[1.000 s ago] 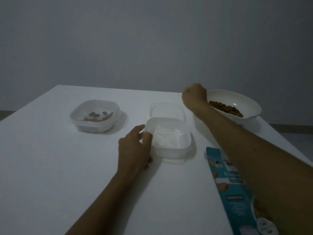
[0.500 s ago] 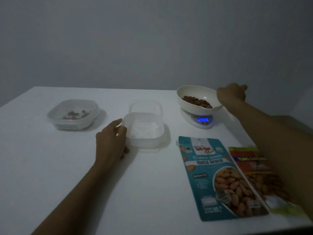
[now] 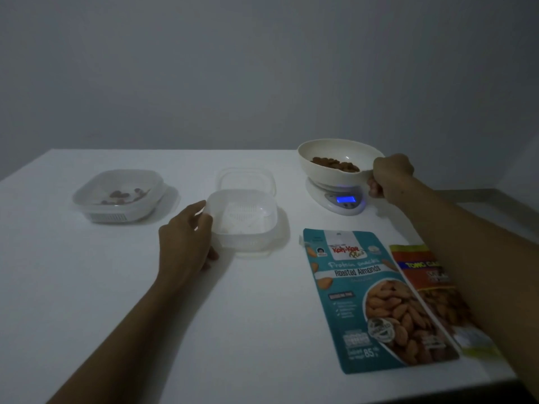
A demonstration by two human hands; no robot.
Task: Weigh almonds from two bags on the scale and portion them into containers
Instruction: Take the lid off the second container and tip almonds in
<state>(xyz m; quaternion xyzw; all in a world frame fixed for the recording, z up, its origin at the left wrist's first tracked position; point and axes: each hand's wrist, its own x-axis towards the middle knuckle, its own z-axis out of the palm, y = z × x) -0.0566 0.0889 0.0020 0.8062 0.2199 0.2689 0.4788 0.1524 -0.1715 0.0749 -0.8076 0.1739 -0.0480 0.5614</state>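
Note:
A white bowl point(image 3: 320, 176) holding almonds point(image 3: 335, 164) sits on a white scale point(image 3: 335, 199) with a lit blue display at the back right. My right hand point(image 3: 389, 176) grips the bowl's right rim. My left hand point(image 3: 185, 240) holds the left wall of an empty clear container point(image 3: 256, 228) at the table's middle. A second clear container point(image 3: 116, 196) at the left holds a few almonds. A teal almond bag point(image 3: 370, 298) and a red almond bag point(image 3: 431, 287) lie flat at the front right, the red one partly under my right forearm.
A clear lid point(image 3: 246, 179) lies just behind the empty container. The white table point(image 3: 87, 287) ends at a front right corner close to the bags. A plain wall stands behind.
My right hand has come back from beyond the bowl and closed on its right rim. The view has shifted, bringing the scale and both bags into sight. The left hand stays on the container.

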